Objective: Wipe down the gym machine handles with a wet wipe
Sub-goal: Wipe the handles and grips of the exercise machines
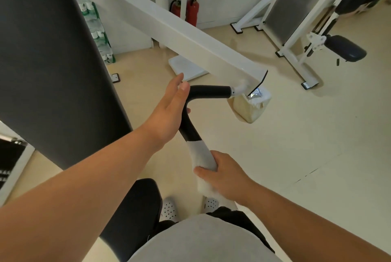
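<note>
A black bent handle (208, 90) hangs from the end of a white machine arm (190, 39). My left hand (169, 111) rests against the handle's bend, fingers straight and apart, thumb on the bar. Lower down, a white wet wipe (201, 155) is wrapped around the handle's near leg. My right hand (224, 175) is closed around that wipe and the bar, just below the bare black part.
A tall dark back pad (53, 60) fills the left. A cream bin with a liner (251, 107) stands on the floor under the arm's end. Two red fire extinguishers (191, 11) stand at the back wall. Another white machine (306, 29) is at the right.
</note>
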